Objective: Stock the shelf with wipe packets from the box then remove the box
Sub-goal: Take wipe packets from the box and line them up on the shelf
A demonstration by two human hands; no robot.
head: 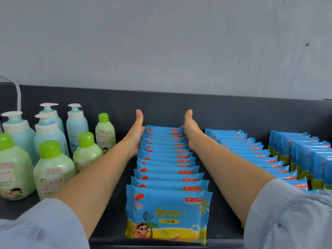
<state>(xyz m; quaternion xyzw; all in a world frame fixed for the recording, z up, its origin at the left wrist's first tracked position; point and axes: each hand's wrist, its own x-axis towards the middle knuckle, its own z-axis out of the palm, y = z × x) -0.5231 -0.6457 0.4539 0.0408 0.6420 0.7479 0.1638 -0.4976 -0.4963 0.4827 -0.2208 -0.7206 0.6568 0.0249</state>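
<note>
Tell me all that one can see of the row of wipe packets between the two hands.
The row of wipe packets stands on the dark shelf, running from its front edge toward the back. The packets look like glossy blue plastic and stand upright, packed face to back. The front one shows a yellow beach picture, a red mark and a figure in sunglasses. The left hand and the right hand press the far end of the row from either side, thumbs up.

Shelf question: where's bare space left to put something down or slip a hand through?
Bare shelf runs along the back, behind the wipe packets. One lane lies between the bottles and the middle packet row, another between that row and the right rows, though the arms cross both. The right end is packed tight.
</note>
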